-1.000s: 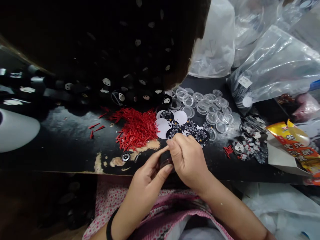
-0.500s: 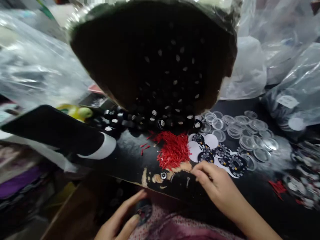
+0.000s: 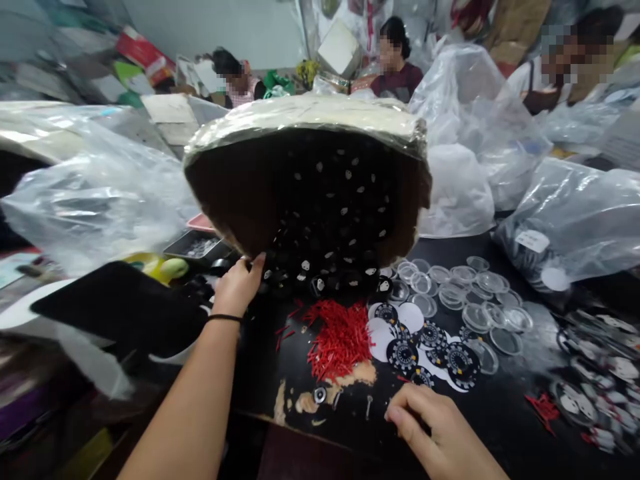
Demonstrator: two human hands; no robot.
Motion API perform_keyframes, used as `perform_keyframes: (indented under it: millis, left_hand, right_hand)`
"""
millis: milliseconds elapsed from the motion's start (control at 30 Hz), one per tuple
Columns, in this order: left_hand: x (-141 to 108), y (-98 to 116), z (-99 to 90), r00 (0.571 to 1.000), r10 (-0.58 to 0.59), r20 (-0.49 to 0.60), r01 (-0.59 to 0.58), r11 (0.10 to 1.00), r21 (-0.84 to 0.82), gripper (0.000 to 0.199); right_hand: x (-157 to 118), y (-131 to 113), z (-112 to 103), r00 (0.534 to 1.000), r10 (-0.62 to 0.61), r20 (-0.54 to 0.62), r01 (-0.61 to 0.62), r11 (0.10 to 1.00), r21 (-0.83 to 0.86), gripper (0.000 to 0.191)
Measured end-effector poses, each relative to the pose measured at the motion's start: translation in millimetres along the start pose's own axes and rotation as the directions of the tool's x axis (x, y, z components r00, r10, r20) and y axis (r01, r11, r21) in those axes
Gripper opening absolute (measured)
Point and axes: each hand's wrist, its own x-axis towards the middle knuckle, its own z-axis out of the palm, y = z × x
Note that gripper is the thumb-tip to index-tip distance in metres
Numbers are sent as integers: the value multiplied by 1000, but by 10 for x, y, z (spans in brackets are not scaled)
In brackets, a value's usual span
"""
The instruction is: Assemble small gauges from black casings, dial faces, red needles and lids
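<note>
My left hand (image 3: 239, 283) reaches to the lower left edge of a dark, open-fronted box (image 3: 310, 115) full of black parts (image 3: 320, 267) with white marks. Its thumb is near the box rim, and what its other fingers hold, if anything, is hidden. My right hand (image 3: 425, 420) is over the near part of the black table (image 3: 350, 423), thumb and forefinger pinched; anything between them is too small to name. Beyond it lie red pointers (image 3: 337, 337) in a heap, printed black dials (image 3: 463, 363) and white discs (image 3: 411, 317). Clear round covers (image 3: 477, 317) lie farther right.
A clear bag (image 3: 575, 220) of parts stands at the right, above a pile of finished-looking pieces (image 3: 595, 380). At the left are a black tray (image 3: 197, 245) and a dark flat panel (image 3: 115, 307). Several people sit across the back.
My left hand has gone from near my lap, where it held a dark round piece, up to the box edge. The view has tilted up. My right hand stays pinched, nearer the table's front edge.
</note>
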Motion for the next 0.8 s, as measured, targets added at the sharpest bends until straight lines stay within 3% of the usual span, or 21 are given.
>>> perform_keyframes:
  millis: [167,333,433,500,600,700,800]
  left_hand:
    - [-291,14,167,997,43,65,-42,999,-29,61]
    - [-678,85,232,992,125,33,-118,981,-156,51]
    - [-924,17,162,990,139,-32,-143,955,-262,52]
    - [-1131,-79,105,984,114,-136,-151,939,-308,53]
    - [-1442,-248,84,960,134,-245,-200,943,-266,47]
    - [-1624,-374,141,961,225,-160,-253,950,-182,51]
    - [-1672,-397,160,980,179,-87,-195,951,-241,52]
  right_hand:
    - [-11,141,-96,996,83,-12,-83,995,47,34]
    - [87,196,-182,998,66,-14,-67,997,-38,36]
    - [63,191,-215,997,65,-27,-67,997,-40,37]
    - [22,178,-226,997,72,-39,-73,997,-33,37]
    - [-13,141,-226,997,70,-40,-71,997,-26,35]
    - [20,84,-205,999,40,-2,-40,999,-34,32]
    - [78,1,-157,999,-9,46,11,999,-47,30]
